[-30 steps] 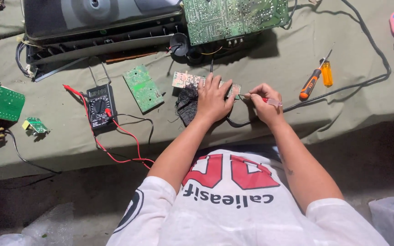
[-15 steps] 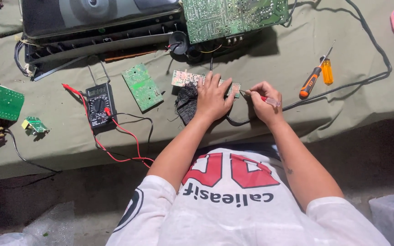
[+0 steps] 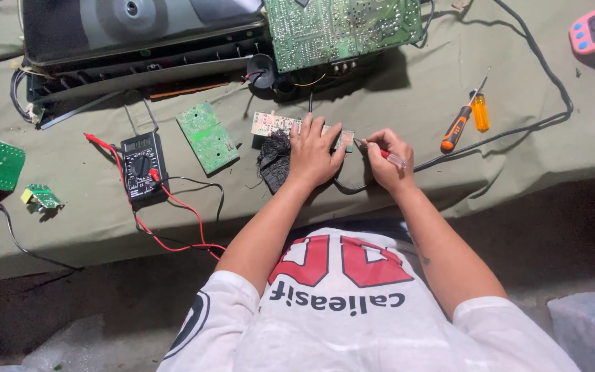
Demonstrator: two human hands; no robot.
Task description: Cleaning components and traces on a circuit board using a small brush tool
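Head view: strip board [image 3: 270, 123] is pinned flat by left hand [image 3: 313, 153]; small screwdriver [image 3: 388, 157] gripped in right hand [image 3: 385, 160], tip at board's right end; work unfinished.

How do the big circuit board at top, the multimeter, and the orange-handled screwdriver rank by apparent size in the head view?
1. Big circuit board, partly cut off by the frame's top edge.
2. Multimeter.
3. Orange-handled screwdriver.

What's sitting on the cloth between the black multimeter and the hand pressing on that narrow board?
In the head view, a loose green circuit board lies between the multimeter and the left hand.
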